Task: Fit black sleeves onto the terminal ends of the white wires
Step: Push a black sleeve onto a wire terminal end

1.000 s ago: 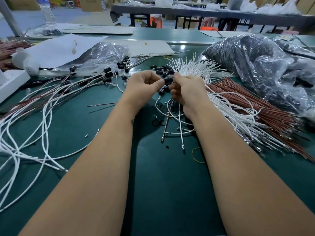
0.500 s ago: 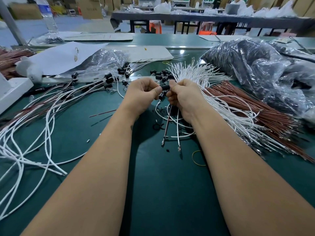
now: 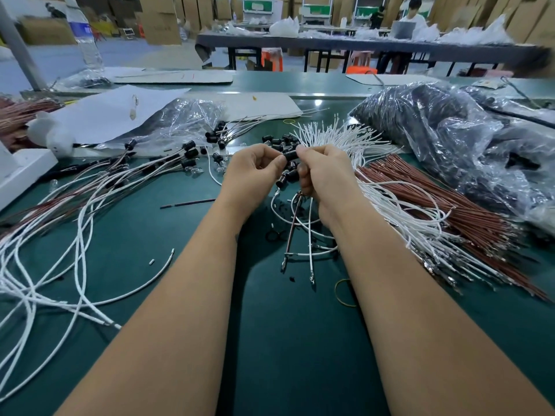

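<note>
Between the two hands, above the table [image 3: 285, 340], one black sleeve [image 3: 290, 154] is pinched by the left hand [image 3: 250, 172] and right hand [image 3: 326, 175]. Two more sleeves [image 3: 287, 176] are seen just below. Several wires [image 3: 310, 235] are clamped in the right grip, count unclear.

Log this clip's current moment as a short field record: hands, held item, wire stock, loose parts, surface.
left hand: left hand pinches the small black cylindrical sleeve
right hand: right hand pinches the same sleeve from the other side; wires hang below it
wire stock: fanned bundle of thin white wires, beside reddish-brown wires
loose parts: loose black sleeves beyond the hands
surface: green bench mat
</note>
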